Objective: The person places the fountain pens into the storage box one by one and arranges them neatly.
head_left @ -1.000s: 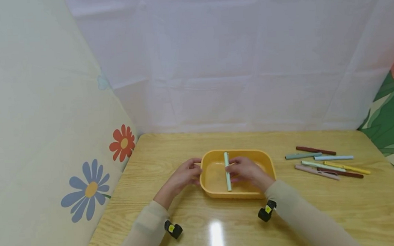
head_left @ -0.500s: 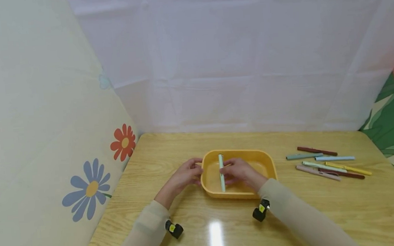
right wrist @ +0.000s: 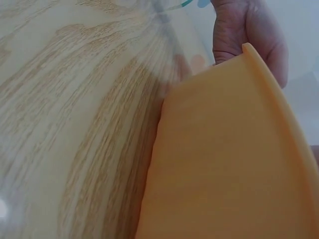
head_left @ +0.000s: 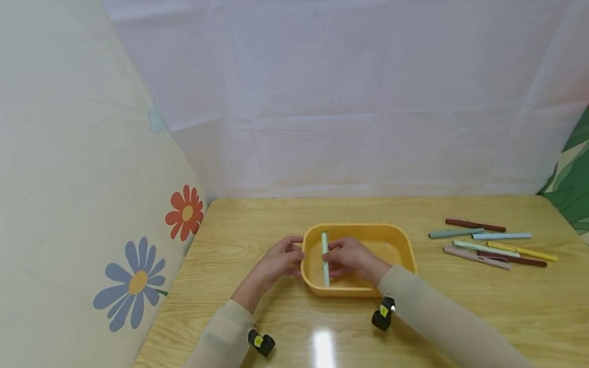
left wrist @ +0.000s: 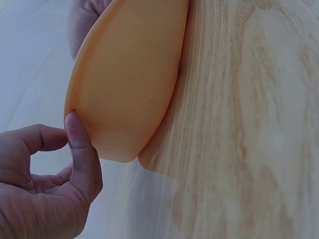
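Observation:
A yellow-orange plastic tray [head_left: 386,246] with rounded corners stands on the wooden table. My left hand [head_left: 279,259] pinches its left rim; the left wrist view shows thumb and fingers at the edge of the tray wall [left wrist: 124,74]. Inside the tray, my right hand [head_left: 353,257] holds a pale green pen [head_left: 324,243] by its middle. The pen runs front to back near the tray's left end; whether it touches the bottom I cannot tell. In the right wrist view the tray's outer wall [right wrist: 214,149] hides the right fingers and the pen.
Several pens lie in a loose group to the right of the tray, among them a yellow pen [head_left: 523,251], a light blue pen [head_left: 502,236] and a dark red pen [head_left: 474,225]. A white cloth [head_left: 319,92] hangs behind the table [head_left: 256,220].
My right hand has moved left inside the tray, carrying the pale green pen toward the left end. The left hand has stayed at the rim.

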Demonstrator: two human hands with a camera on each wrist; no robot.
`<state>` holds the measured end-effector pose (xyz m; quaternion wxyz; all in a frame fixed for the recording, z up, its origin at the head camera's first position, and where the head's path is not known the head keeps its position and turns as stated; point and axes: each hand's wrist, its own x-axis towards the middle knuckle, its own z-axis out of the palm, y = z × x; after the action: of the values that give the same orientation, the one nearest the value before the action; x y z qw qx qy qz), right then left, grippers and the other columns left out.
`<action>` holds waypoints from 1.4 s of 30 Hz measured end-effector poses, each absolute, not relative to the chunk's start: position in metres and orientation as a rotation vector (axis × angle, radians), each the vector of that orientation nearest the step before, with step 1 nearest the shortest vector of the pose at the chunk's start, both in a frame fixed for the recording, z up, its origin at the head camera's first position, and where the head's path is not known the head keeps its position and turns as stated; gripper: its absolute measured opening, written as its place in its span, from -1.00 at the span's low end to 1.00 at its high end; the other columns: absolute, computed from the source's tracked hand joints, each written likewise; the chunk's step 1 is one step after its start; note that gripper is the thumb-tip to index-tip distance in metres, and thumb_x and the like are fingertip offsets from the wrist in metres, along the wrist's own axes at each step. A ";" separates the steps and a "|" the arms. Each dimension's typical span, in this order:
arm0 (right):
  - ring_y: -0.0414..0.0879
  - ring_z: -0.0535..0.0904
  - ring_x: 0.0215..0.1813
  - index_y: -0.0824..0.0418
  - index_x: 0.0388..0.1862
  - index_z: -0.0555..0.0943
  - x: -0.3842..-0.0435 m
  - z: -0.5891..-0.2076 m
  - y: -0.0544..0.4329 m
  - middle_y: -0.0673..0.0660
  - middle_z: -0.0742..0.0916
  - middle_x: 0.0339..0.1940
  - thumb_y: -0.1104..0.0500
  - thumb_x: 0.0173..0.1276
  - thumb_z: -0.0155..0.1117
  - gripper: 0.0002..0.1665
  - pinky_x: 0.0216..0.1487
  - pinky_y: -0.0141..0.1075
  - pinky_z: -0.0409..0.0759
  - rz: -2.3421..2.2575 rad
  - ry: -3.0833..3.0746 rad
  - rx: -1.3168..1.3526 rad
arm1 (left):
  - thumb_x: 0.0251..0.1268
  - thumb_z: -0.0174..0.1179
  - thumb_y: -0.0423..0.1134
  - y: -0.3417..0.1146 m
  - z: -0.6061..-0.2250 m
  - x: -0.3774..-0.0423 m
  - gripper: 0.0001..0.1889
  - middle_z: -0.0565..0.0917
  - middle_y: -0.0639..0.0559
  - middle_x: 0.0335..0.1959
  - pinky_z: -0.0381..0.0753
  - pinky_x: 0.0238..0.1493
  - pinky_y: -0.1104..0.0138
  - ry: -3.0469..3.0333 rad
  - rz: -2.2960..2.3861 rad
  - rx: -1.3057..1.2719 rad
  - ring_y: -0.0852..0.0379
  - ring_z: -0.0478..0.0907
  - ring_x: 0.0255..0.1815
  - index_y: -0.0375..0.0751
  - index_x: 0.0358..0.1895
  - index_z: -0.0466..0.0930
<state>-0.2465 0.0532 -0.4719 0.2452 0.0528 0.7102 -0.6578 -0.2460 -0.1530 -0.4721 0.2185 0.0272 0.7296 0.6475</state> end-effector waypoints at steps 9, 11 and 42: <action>-0.07 0.65 -0.44 0.57 0.17 0.42 -0.247 -0.474 0.046 0.22 0.66 -0.35 0.42 0.38 0.25 -0.57 -0.31 -0.18 0.77 -1.786 1.943 0.147 | 0.38 0.08 -0.39 -0.154 -0.471 -0.246 -0.45 0.50 -0.23 -0.07 0.70 -0.29 0.29 2.030 1.778 0.088 0.02 0.59 -0.22 -0.37 0.43 0.28; -0.06 0.66 -0.43 0.56 0.17 0.43 -0.248 -0.476 0.045 0.22 0.67 -0.32 0.41 0.38 0.26 -0.57 -0.30 -0.19 0.77 -1.772 1.956 0.155 | 0.38 0.08 -0.39 -0.154 -0.471 -0.246 -0.45 0.50 -0.23 -0.07 0.70 -0.29 0.29 2.030 1.775 0.092 0.02 0.59 -0.21 -0.37 0.42 0.28; -0.12 0.61 -0.56 0.53 0.21 0.42 -0.249 -0.477 0.044 0.20 0.69 -0.46 0.40 0.32 0.30 -0.49 -0.46 -0.29 0.72 -1.624 2.094 0.135 | 0.36 0.08 -0.40 -0.154 -0.471 -0.247 -0.43 0.50 -0.21 -0.07 0.68 -0.31 0.32 2.022 1.777 0.105 0.05 0.58 -0.23 -0.41 0.43 0.26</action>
<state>-0.2495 0.0442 -0.4769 0.2415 0.0493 0.7658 -0.5939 -0.2468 -0.1537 -0.4710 0.2220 0.0381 0.7317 0.6433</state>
